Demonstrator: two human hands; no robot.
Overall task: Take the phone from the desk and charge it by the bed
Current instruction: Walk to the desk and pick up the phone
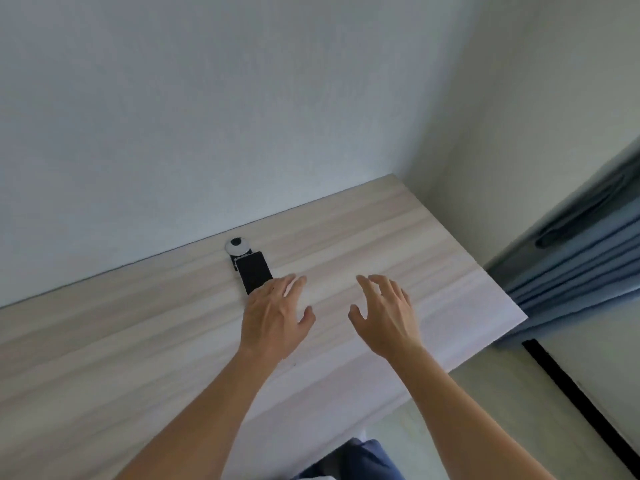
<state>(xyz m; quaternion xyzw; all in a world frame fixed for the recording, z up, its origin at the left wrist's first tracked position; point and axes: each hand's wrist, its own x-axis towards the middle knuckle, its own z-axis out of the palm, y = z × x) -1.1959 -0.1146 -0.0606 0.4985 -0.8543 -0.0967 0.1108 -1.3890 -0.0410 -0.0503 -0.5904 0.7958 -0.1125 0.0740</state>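
Note:
A black phone [255, 273] lies flat on the pale wooden desk [138, 341], close to the back wall. Its far end touches a small round white object with a black centre [237, 246]. My left hand [275, 315] hovers over the desk with fingers spread, and it covers the phone's near end; I cannot tell whether it touches the phone. My right hand [384, 315] is open too, fingers apart, above bare desk to the right of the phone. Neither hand holds anything.
White walls meet in a corner behind the desk's right end. Blue-grey curtains [581, 258] hang at the right. A black strip [581, 403] runs along the floor below them. The desk's right edge ends near the curtains.

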